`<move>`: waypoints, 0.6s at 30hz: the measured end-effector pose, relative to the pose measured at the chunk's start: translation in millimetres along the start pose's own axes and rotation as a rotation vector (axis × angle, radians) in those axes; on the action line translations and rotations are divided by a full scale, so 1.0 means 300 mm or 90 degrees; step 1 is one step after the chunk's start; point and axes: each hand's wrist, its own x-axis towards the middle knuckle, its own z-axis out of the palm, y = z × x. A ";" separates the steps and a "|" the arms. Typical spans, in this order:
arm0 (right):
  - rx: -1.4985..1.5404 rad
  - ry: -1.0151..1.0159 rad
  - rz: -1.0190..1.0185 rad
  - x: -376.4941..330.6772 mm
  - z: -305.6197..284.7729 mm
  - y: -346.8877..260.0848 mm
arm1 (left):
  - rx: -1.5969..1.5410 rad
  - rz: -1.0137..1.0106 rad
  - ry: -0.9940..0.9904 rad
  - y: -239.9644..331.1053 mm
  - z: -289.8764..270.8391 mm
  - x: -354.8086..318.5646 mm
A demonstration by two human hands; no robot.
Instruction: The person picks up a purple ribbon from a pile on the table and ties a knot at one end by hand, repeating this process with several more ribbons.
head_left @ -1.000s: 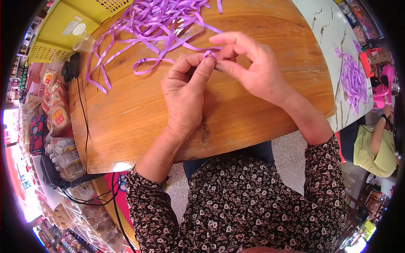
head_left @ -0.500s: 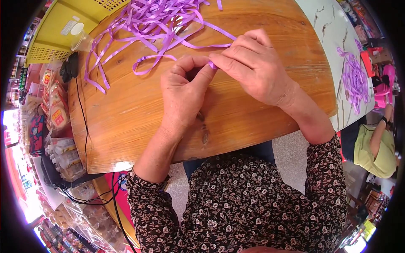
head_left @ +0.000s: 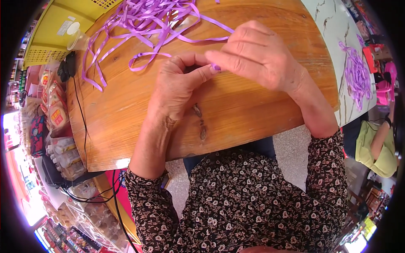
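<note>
Yellow crate (head_left: 48,37), white label (head_left: 64,28) — print illegible

A yellow basket (head_left: 52,37) stands beside a cup (head_left: 79,41), apparently plastic.

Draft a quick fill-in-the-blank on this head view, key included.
The left hand holds a ____ ribbon.
The basket at the picture's upper left is coloured ____.
The ribbon pile on the white surface lies to the ____ of the right hand.
Both sleeves have a ____ pattern.
Missing words: purple; yellow; right; floral.
</note>
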 end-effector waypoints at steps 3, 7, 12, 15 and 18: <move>-0.001 0.027 0.041 -0.017 0.003 0.026 | 0.023 0.022 0.010 -0.003 0.016 0.006; 0.022 0.022 0.146 -0.027 0.009 0.015 | 0.049 0.073 0.040 -0.014 0.027 0.005; 0.263 0.027 0.334 -0.002 0.006 -0.025 | 0.071 0.159 0.135 -0.023 0.041 -0.002; 0.317 0.036 0.368 0.004 0.012 -0.038 | 0.044 0.186 0.116 -0.022 0.048 -0.006; 0.381 0.038 0.481 0.011 0.011 -0.059 | 0.024 0.195 0.107 -0.021 0.058 -0.011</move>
